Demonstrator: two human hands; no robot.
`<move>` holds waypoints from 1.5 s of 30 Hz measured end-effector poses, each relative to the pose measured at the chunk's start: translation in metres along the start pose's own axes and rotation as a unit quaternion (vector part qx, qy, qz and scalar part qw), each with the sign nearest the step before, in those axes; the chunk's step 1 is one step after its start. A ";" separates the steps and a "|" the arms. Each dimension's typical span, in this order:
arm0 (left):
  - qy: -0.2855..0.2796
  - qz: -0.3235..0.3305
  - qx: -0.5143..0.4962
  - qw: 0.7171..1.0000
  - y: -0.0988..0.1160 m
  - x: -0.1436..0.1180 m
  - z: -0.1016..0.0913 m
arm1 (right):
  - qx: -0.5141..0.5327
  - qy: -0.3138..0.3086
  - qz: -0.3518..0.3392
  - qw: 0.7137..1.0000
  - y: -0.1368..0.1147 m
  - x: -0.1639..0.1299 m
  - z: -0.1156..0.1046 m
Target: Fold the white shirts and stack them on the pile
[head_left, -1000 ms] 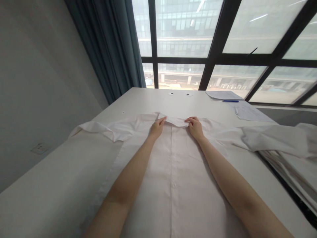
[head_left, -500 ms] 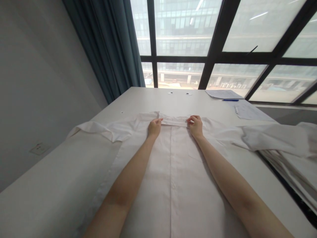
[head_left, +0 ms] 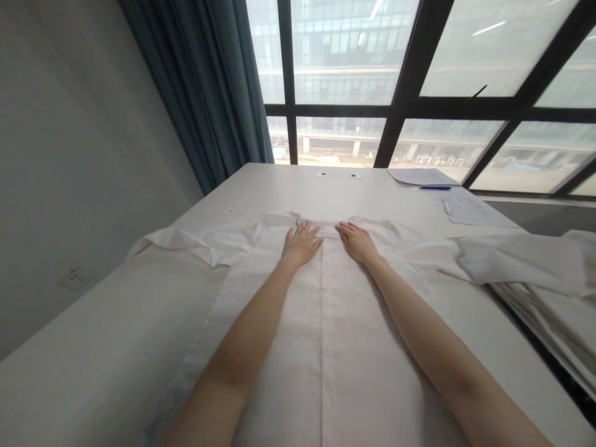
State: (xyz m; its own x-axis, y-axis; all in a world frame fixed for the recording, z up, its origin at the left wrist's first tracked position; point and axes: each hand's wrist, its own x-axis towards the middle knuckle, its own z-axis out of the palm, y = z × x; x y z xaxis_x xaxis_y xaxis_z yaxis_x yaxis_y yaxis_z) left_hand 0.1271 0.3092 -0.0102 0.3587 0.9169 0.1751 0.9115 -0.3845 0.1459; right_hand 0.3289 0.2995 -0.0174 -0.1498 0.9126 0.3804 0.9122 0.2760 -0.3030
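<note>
A white button-front shirt (head_left: 288, 335) lies spread face up, its collar (head_left: 329, 230) toward the window and its sleeves stretched out to both sides. My left hand (head_left: 302, 244) rests flat at the left part of the collar, fingers spread. On the collar's right part lies my right hand (head_left: 357, 241), its fingers stretched out and close together, palm down. Neither hand grips the cloth. The front placket runs straight down between my forearms.
The shirt is on a white table (head_left: 274, 186). Papers (head_left: 475, 208) and a blue pen (head_left: 435, 187) lie at the back right. More pale cloth (head_left: 554, 310) is piled on the right side. Behind stand a window and a blue curtain (head_left: 209, 81).
Both hands have let go of the collar edge they were pinching. They have opened and lie flat on the collar, slightly closer together. The collar now lies lower.
</note>
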 end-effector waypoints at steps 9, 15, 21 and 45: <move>-0.015 -0.067 0.011 0.998 -0.001 0.002 0.000 | -0.067 -0.060 0.099 0.991 0.000 -0.001 0.002; -0.001 -0.066 0.005 0.998 -0.001 0.000 0.001 | -0.078 -0.055 0.106 0.990 0.000 -0.001 0.001; -0.015 0.030 0.004 0.999 0.009 0.010 -0.002 | -0.087 -0.057 0.087 0.991 -0.003 -0.003 0.002; -0.051 0.027 -0.025 0.998 0.004 0.022 0.002 | -0.083 -0.140 0.067 0.984 -0.012 0.015 0.003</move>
State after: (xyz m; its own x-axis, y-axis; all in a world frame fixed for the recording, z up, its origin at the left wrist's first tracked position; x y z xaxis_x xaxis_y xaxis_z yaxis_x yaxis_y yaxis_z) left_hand 0.1392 0.3281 -0.0072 0.4278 0.8999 0.0851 0.8800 -0.4362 0.1883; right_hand 0.3150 0.3108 -0.0105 -0.1017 0.9913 0.0836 0.9771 0.1153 -0.1787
